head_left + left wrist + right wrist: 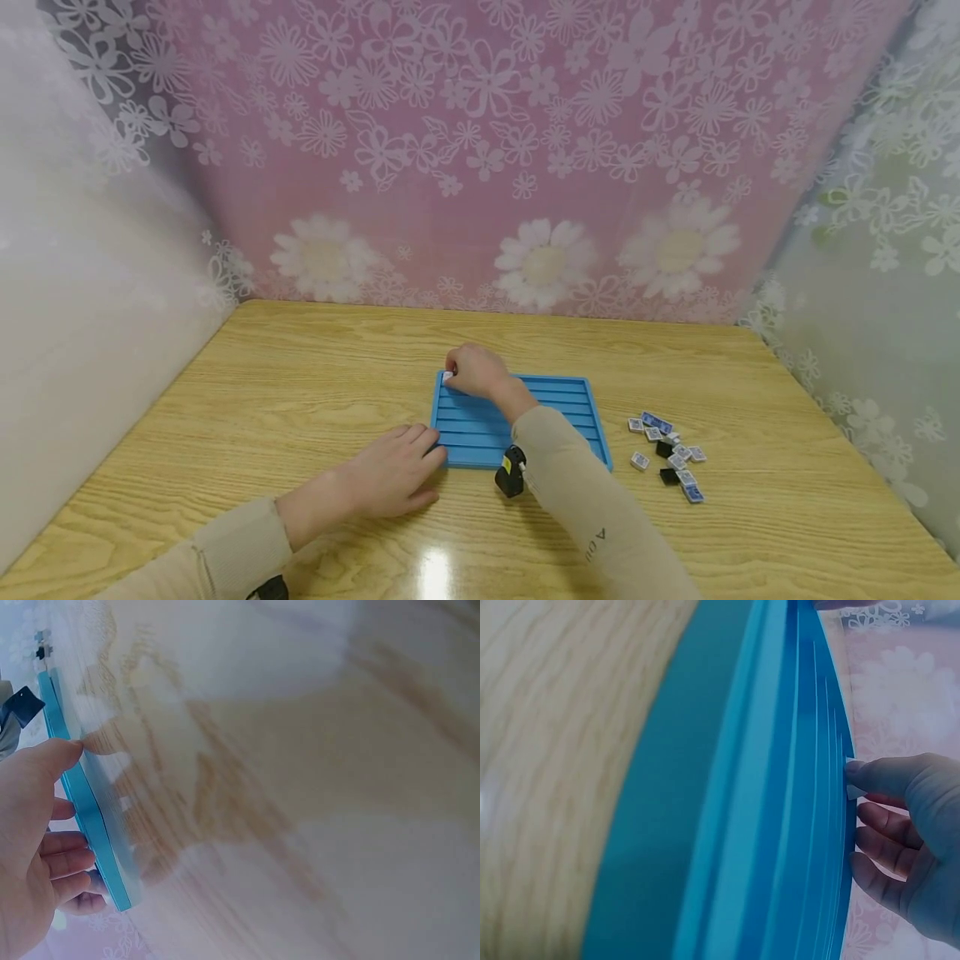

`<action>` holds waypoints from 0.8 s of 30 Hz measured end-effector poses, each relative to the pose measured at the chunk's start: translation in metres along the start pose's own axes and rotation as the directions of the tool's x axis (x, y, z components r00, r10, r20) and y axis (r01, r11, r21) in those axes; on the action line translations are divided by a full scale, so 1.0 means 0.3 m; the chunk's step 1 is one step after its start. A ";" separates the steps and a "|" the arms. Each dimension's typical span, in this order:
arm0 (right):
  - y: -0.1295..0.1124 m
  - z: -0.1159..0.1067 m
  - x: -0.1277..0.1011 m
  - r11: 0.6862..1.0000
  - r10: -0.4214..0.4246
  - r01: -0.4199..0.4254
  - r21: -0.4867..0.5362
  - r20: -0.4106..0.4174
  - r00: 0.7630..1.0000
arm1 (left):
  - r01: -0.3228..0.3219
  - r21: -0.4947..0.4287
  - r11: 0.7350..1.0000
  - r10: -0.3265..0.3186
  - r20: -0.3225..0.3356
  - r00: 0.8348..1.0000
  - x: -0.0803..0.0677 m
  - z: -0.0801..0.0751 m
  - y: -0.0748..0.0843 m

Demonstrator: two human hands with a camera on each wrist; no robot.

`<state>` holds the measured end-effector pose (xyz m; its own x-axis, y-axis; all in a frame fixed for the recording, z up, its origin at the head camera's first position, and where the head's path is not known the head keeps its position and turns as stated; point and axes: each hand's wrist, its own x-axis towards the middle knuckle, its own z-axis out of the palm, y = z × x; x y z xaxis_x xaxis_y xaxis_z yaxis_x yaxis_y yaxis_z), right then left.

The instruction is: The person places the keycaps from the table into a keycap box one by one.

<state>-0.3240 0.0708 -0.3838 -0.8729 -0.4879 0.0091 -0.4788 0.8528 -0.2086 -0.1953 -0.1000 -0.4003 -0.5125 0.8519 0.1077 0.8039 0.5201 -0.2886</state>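
Observation:
A blue ridged tray (564, 408) lies flat on the wooden table. My right hand (471, 369) is over its far left corner, pinching a small white tile (448, 377) against the top groove. In the right wrist view the tile (853, 790) shows at the thumb tip of my right hand (909, 825), beside the tray (765, 825). My left hand (408, 462) lies on the table with straight fingers touching the tray's near left edge. In the left wrist view its thumb (64, 754) presses the tray's rim (90, 817).
A loose heap of small white, blue and black tiles (671, 458) lies on the table to the right of the tray. Flowered curtain walls close in the table at the back and on both sides. A black wrist camera (510, 472) hangs over the tray's near edge.

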 end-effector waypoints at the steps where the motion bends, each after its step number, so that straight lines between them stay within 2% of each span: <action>1: -0.002 0.000 0.000 1.000 0.000 0.000 -0.002 0.000 1.000 | 0.000 0.001 1.000 0.000 -0.005 1.000 0.000 0.001 0.000; 11: -0.011 -0.001 0.002 1.000 0.003 -0.003 0.006 0.010 1.000 | 0.004 -0.002 1.000 -0.004 -0.004 1.000 -0.001 0.003 -0.002; 18: 0.003 -0.006 -0.001 0.999 0.010 -0.011 0.041 0.022 1.000 | -0.009 -0.001 1.000 0.009 -0.032 0.999 -0.004 0.005 -0.001; 24: 0.024 -0.020 -0.020 0.998 0.013 -0.015 0.053 0.028 1.000 | -0.006 0.002 1.000 0.006 -0.016 1.000 -0.006 0.004 0.001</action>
<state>-0.3227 0.0810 -0.3796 -0.8762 -0.4814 -0.0210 -0.4602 0.8489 -0.2601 -0.1946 -0.1015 -0.4016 -0.5027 0.8559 0.1212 0.8064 0.5148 -0.2909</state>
